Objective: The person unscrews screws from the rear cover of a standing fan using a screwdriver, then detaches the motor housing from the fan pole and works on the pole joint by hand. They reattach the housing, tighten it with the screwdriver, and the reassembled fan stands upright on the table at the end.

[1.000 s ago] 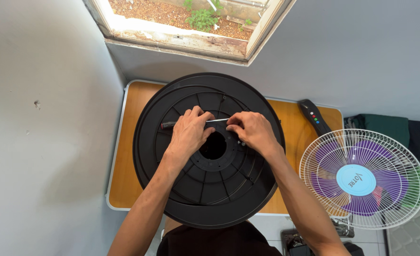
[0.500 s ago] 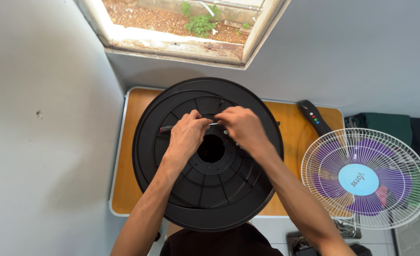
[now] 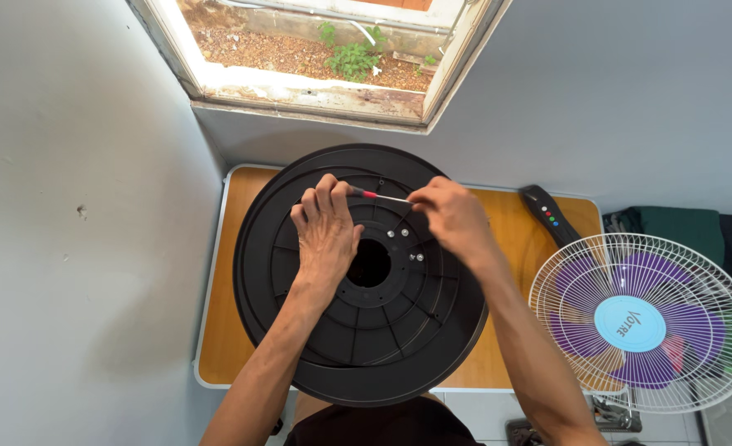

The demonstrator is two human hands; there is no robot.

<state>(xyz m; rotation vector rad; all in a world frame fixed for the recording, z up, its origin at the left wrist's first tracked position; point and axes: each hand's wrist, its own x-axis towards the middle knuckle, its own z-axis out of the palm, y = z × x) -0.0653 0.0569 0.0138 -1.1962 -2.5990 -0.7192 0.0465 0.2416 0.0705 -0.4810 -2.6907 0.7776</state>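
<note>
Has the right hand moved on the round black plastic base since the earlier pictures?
Yes. The right hand has shifted outward, away from the centre hole of the round black plastic base.

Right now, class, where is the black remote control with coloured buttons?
The black remote control lies on the wooden table, right of the round black base, behind the fan.

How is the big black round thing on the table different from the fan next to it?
The black round base is solid and dark, lying flat on the wooden table; the fan stands beside the table. The fan has a white wire cage with purple blades showing through; the base has raised ribs and a centre hole. Both hands are on the base; neither touches the fan. Both are round.
</note>
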